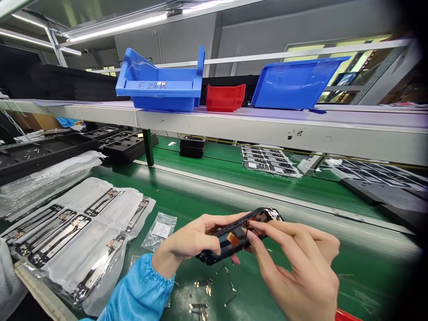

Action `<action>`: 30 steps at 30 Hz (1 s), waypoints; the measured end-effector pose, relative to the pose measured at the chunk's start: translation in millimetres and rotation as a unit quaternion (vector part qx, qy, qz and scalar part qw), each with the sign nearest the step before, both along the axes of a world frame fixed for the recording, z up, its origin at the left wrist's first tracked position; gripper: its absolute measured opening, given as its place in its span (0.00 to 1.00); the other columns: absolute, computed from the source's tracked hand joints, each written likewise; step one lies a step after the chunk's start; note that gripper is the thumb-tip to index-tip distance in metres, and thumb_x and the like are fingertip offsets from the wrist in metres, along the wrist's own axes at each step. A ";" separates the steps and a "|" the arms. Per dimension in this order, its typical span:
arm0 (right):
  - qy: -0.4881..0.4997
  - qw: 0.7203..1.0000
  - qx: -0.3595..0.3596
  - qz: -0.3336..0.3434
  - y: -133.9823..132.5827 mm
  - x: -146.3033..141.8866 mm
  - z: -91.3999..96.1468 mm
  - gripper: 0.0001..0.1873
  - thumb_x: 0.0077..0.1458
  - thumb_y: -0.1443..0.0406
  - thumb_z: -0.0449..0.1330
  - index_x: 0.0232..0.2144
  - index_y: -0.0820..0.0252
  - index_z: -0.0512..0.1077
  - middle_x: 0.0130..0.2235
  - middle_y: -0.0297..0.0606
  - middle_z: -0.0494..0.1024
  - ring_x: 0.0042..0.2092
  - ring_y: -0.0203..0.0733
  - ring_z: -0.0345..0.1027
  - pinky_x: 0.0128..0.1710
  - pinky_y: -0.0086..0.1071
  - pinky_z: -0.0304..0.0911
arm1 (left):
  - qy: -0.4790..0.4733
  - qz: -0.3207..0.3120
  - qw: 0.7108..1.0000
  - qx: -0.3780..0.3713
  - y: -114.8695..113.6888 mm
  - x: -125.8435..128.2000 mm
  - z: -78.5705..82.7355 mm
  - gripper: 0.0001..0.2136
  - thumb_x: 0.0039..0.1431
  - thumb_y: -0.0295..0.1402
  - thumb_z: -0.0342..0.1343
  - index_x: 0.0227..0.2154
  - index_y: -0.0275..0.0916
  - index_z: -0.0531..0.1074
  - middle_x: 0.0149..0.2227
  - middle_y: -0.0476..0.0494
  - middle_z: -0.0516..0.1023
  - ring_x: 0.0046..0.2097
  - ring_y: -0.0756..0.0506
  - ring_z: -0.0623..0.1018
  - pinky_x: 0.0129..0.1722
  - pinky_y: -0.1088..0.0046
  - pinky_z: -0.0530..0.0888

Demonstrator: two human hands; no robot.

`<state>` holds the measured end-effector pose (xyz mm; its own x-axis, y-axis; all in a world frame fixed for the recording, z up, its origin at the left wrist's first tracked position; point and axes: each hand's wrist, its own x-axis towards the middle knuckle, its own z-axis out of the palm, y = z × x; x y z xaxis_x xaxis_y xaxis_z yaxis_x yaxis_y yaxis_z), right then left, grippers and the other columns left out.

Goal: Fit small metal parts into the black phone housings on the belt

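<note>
Holding a dark phone frame [239, 236] above the green surface [214, 196], the left hand [190, 243] clamps its lower end while the right hand [297, 263] pinches at its middle with fingers [264, 229] closed, apparently seating a small part. Pressing it home calls for a steady grip. Its long axis runs lower-left to upper-right, far end pointing away.

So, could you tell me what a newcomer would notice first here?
Probably the two hands, left hand and right hand, holding a black phone frame above the green belt. Then the big blue bin and small red bin on the shelf above.
</note>
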<state>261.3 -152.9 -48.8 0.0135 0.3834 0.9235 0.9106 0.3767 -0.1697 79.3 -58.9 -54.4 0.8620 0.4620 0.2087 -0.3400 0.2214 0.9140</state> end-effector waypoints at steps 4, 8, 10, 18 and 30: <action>0.005 1.000 0.012 0.022 0.9 3.1 -2.3 0.06 0.66 0.69 0.69 0.44 0.52 0.80 0.38 0.38 0.81 0.42 0.47 0.67 0.45 0.43 0.58 | 0.000 0.037 0.995 0.094 -1.0 -2.3 -0.3 0.44 0.43 0.20 0.54 0.68 0.50 0.74 0.65 0.45 0.78 0.59 0.34 0.81 0.51 0.64 0.81; 0.012 0.999 0.024 0.047 4.9 4.9 -6.1 0.10 0.64 0.73 0.69 0.43 0.52 0.80 0.37 0.35 0.80 0.40 0.45 0.69 0.44 0.42 0.63 | -0.035 0.075 0.975 0.205 1.5 -0.9 -4.8 0.44 0.46 0.18 0.52 0.69 0.49 0.73 0.68 0.43 0.75 0.66 0.32 0.78 0.60 0.57 0.79; 0.014 0.998 0.031 0.058 6.6 2.6 -6.8 0.11 0.64 0.74 0.69 0.43 0.52 0.79 0.37 0.35 0.80 0.40 0.45 0.70 0.43 0.41 0.64 | -0.055 0.085 0.964 0.246 2.9 -0.2 -5.5 0.43 0.47 0.17 0.52 0.69 0.47 0.73 0.68 0.42 0.75 0.68 0.31 0.76 0.65 0.52 0.76; -0.018 0.997 0.065 0.045 9.5 -9.7 -5.0 0.14 0.63 0.78 0.65 0.43 0.53 0.77 0.39 0.36 0.79 0.40 0.45 0.72 0.42 0.41 0.65 | -0.068 0.090 0.944 0.310 6.7 -5.4 -2.5 0.40 0.53 0.17 0.52 0.70 0.47 0.72 0.69 0.42 0.74 0.71 0.32 0.73 0.71 0.47 0.69; -0.037 0.993 0.108 0.018 1.9 -8.6 -14.2 0.22 0.59 0.79 0.69 0.48 0.48 0.81 0.39 0.36 0.81 0.38 0.45 0.72 0.39 0.41 0.66 | -0.127 0.077 0.941 0.303 4.8 0.9 -7.0 0.43 0.50 0.16 0.52 0.71 0.50 0.70 0.70 0.44 0.72 0.69 0.32 0.74 0.68 0.52 0.73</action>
<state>252.7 -151.0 -63.0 -0.0684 0.1757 0.9821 0.9026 0.4303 -0.0142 80.2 -54.1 -61.4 0.6816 0.3067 0.6644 -0.5500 -0.3841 0.7416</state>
